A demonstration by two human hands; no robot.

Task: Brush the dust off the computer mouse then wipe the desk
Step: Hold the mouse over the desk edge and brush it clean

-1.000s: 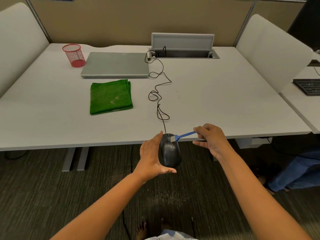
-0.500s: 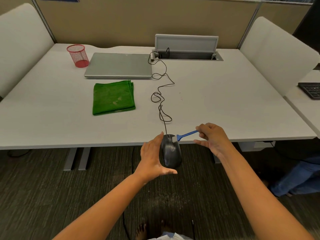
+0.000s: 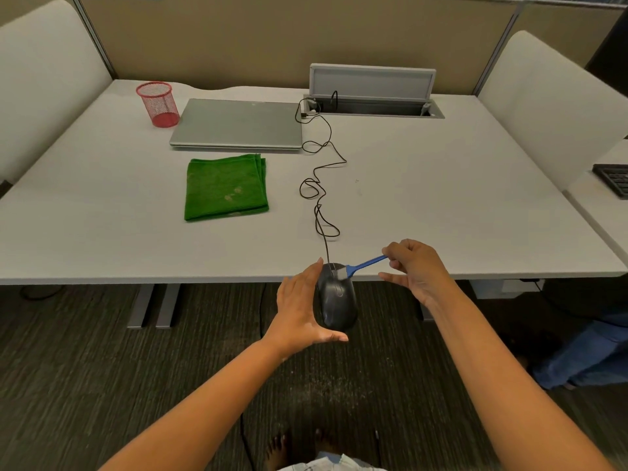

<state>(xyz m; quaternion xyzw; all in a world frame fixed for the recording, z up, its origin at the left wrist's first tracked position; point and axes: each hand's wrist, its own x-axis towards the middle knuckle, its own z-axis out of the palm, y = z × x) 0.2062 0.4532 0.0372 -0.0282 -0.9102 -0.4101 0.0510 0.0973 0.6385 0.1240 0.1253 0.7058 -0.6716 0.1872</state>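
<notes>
Left hand (image 3: 302, 307) grips black mouse (image 3: 336, 299), held just off the worktop (image 3: 441, 205) front edge, over the floor. Right hand (image 3: 416, 270) pinches blue brush (image 3: 360, 265); bristles touch mouse's front. Green cloth (image 3: 226, 186) lies folded beside cable (image 3: 317, 192).

One mouse (image 3: 336, 300), one brush (image 3: 360, 265), one cloth (image 3: 224, 188), one laptop (image 3: 238, 124), one mesh cup (image 3: 158, 103), two hands (image 3: 299, 307).
</notes>
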